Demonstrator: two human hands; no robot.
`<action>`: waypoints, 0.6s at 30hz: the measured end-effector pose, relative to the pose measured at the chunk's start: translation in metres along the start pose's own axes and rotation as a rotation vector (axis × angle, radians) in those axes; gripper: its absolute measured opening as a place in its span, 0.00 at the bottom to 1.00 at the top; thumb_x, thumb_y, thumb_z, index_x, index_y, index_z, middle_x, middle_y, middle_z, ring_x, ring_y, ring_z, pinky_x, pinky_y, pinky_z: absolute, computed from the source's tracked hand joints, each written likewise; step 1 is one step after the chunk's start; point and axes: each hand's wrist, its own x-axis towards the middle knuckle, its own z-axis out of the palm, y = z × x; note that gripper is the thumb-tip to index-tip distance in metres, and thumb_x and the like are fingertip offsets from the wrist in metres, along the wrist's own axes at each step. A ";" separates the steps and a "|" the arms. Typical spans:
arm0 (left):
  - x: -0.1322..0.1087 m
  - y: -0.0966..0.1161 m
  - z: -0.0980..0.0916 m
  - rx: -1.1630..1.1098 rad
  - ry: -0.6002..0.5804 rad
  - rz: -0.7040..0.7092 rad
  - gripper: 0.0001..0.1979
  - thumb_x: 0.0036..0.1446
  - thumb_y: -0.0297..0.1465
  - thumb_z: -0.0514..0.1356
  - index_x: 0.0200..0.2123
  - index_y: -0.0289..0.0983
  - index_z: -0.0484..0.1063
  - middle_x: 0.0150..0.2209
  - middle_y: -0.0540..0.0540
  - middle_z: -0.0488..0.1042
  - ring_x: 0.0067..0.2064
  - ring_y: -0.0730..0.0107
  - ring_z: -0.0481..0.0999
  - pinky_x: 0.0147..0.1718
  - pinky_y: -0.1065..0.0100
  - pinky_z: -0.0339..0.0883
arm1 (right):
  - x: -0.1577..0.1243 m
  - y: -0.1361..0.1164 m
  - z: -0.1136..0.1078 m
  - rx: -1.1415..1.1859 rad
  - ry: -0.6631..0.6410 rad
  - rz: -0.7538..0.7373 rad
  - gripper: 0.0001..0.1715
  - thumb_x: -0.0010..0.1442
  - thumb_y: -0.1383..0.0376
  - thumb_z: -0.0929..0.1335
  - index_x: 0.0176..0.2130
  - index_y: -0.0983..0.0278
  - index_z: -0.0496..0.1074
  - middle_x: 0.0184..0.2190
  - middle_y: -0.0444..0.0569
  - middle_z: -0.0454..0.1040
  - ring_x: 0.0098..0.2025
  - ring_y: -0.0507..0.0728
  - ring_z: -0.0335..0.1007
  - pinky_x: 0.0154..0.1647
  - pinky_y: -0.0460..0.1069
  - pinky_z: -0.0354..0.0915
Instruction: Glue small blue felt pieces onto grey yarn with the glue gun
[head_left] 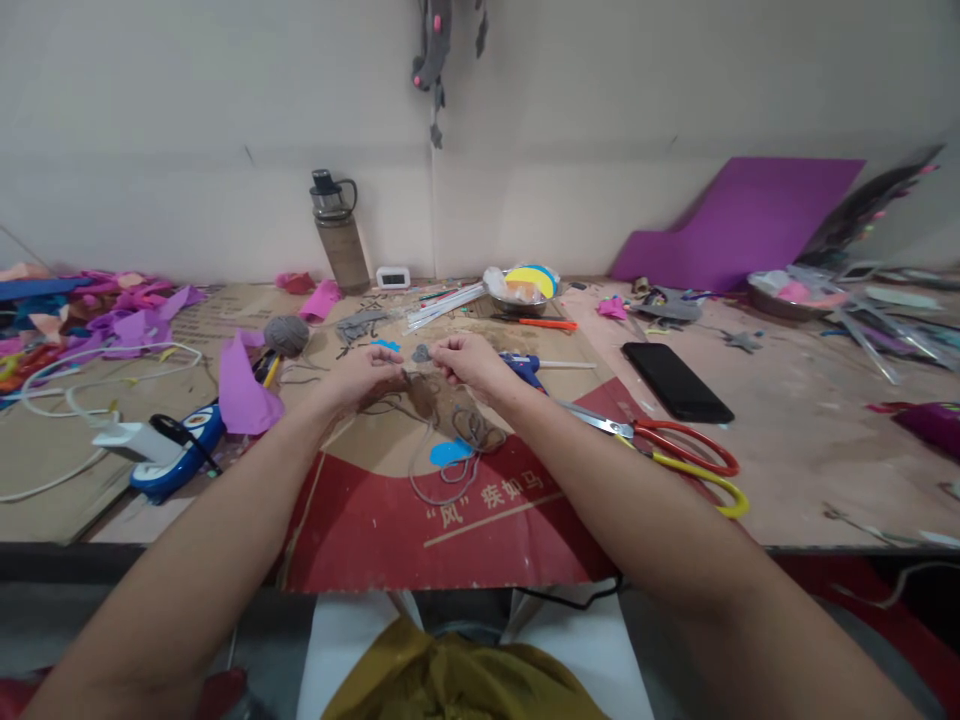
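Observation:
Over the cardboard, my right hand [471,362] pinches a small grey felt piece [421,354] by its right edge. Close to its left side, my left hand [364,374] has its fingertips closed, seemingly on a strand of grey yarn; the exact grip is too small to see clearly. Loose grey yarn [442,498] lies in loops below both hands. One blue piece [450,453] is partly under the loops, and another blue piece [385,345] lies just beyond my left hand. A blue glue gun [523,368] with a white stick rests beside my right wrist.
Red-and-yellow-handled scissors [686,447] and a black phone [676,382] lie to the right. A yarn ball [286,335], purple felt [246,385] and a blue power strip [176,465] with cables are on the left. Behind stand a bottle [341,240] and a metal bowl [517,298].

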 end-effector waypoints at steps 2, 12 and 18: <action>0.000 -0.001 -0.004 0.123 -0.002 0.006 0.16 0.38 0.28 0.66 0.35 0.33 0.71 0.21 0.51 0.71 0.18 0.79 0.62 0.16 0.75 0.48 | 0.001 0.004 0.001 0.004 -0.001 0.002 0.12 0.57 0.69 0.66 0.23 0.66 0.66 0.13 0.37 0.62 0.14 0.44 0.54 0.15 0.40 0.52; 0.009 -0.011 -0.010 0.295 -0.035 0.123 0.17 0.40 0.23 0.60 0.38 0.33 0.75 0.31 0.46 0.77 0.30 0.72 0.74 0.27 0.73 0.63 | 0.003 0.013 0.006 0.030 0.017 -0.010 0.10 0.55 0.70 0.66 0.23 0.65 0.66 0.13 0.37 0.63 0.15 0.45 0.57 0.15 0.40 0.55; 0.013 -0.014 -0.015 0.522 -0.042 0.191 0.20 0.43 0.26 0.61 0.43 0.34 0.73 0.31 0.46 0.78 0.30 0.69 0.75 0.30 0.69 0.66 | 0.004 0.015 0.007 0.014 0.011 -0.021 0.10 0.54 0.71 0.66 0.23 0.64 0.65 0.13 0.37 0.63 0.15 0.45 0.57 0.15 0.40 0.55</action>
